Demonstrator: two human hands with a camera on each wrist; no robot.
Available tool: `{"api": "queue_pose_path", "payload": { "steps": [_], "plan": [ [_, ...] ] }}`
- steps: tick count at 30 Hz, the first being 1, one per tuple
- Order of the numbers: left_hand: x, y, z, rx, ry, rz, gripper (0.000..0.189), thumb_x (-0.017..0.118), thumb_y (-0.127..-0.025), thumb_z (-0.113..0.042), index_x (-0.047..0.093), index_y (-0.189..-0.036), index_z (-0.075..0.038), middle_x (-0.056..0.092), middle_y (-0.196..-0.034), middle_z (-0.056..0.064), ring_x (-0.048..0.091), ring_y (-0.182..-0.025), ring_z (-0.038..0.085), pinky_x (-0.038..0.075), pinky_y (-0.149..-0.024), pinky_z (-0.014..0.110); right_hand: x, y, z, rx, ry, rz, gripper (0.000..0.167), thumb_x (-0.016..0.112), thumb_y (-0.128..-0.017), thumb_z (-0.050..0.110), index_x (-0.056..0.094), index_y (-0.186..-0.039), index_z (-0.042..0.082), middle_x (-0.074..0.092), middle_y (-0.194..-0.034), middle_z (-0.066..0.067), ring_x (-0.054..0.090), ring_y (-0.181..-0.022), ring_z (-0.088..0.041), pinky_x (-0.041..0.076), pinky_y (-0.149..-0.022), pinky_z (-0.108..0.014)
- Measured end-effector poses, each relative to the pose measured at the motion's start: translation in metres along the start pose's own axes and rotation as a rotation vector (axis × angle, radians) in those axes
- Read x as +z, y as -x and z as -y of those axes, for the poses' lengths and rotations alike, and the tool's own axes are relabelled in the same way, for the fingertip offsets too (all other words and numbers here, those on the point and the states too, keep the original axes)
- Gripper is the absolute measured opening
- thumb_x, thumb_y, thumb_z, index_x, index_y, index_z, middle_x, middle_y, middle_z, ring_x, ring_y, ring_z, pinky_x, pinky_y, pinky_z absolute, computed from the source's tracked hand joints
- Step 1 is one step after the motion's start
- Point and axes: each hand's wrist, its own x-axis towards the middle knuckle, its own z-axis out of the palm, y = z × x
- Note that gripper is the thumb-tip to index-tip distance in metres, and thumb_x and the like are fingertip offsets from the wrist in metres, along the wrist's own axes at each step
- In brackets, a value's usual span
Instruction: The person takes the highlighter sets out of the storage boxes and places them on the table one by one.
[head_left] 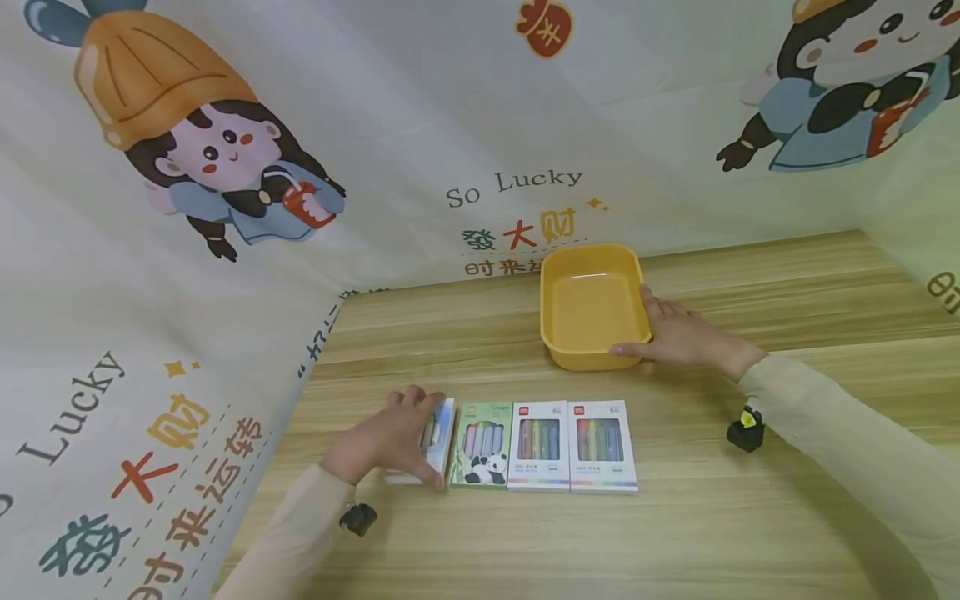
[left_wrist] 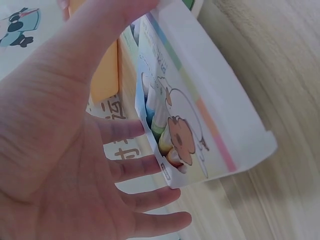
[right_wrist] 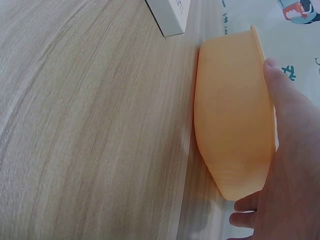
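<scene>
In the head view my left hand (head_left: 393, 437) spans the leftmost box of coloured pens (head_left: 441, 442), thumb at its near end and fingers at its far end. The left wrist view shows that box (left_wrist: 185, 115) up close, with a bear drawing and a window onto the pens; fingertips meet its edge. My right hand (head_left: 686, 333) grips the right side of a yellow plastic tub (head_left: 588, 360), thumb on the near rim and fingers along the side. From the right wrist, the tub (right_wrist: 232, 115) shows its outer wall beside that hand (right_wrist: 292, 150).
Right of the held box lie a green panda box (head_left: 480, 446) and two white boxes (head_left: 540, 446) of coloured sticks, side by side on the wooden table (head_left: 525, 546). A printed cloth backdrop (head_left: 420, 100) hangs behind and at the left.
</scene>
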Motion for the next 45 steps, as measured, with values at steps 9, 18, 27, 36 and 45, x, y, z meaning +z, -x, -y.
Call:
{"api": "queue_pose_path", "payload": {
  "steps": [9,18,27,36,45],
  "plan": [
    [0.005,-0.004,0.000,0.009,-0.005,-0.007,0.128,0.094,-0.052,-0.049,0.028,-0.154,-0.009,0.037,-0.146,0.020,0.037,-0.131,0.043,0.051,-0.099,0.060,0.000,0.001,0.001,-0.004,-0.004,-0.007,0.122,0.044,-0.085,0.080,-0.010,-0.155,-0.005,0.013,-0.160,-0.034,0.017,-0.147,-0.055,0.017,-0.116,-0.073],
    [0.009,-0.008,0.003,0.011,-0.016,-0.012,0.129,0.094,-0.051,-0.051,0.029,-0.154,-0.010,0.037,-0.147,0.019,0.038,-0.131,0.042,0.052,-0.097,0.059,0.000,0.001,0.002,-0.001,-0.005,-0.012,0.118,0.046,-0.088,0.076,-0.009,-0.155,-0.004,0.013,-0.161,-0.033,0.016,-0.147,-0.055,0.017,-0.116,-0.073],
    [0.010,-0.010,0.002,0.008,-0.019,-0.006,0.127,0.094,-0.052,-0.051,0.029,-0.154,-0.012,0.037,-0.147,0.018,0.037,-0.132,0.042,0.051,-0.099,0.057,0.002,0.000,-0.001,-0.006,-0.010,-0.011,0.121,0.043,-0.086,0.080,-0.012,-0.155,-0.003,0.011,-0.162,-0.032,0.015,-0.147,-0.054,0.015,-0.116,-0.074],
    [0.015,-0.015,0.004,0.010,-0.040,-0.015,0.129,0.094,-0.051,-0.051,0.029,-0.154,-0.012,0.038,-0.146,0.017,0.038,-0.131,0.039,0.051,-0.101,0.055,0.003,-0.001,-0.002,-0.006,-0.011,-0.011,0.121,0.043,-0.086,0.080,-0.011,-0.155,-0.003,0.011,-0.162,-0.032,0.015,-0.147,-0.055,0.015,-0.116,-0.074],
    [0.016,-0.016,0.004,0.017,-0.041,-0.023,0.128,0.094,-0.051,-0.051,0.030,-0.154,-0.011,0.038,-0.145,0.017,0.039,-0.130,0.040,0.050,-0.102,0.056,0.002,0.000,-0.001,-0.006,-0.014,-0.015,0.122,0.043,-0.085,0.081,-0.010,-0.155,-0.004,0.011,-0.162,-0.031,0.016,-0.148,-0.054,0.017,-0.116,-0.073]
  ]
}}
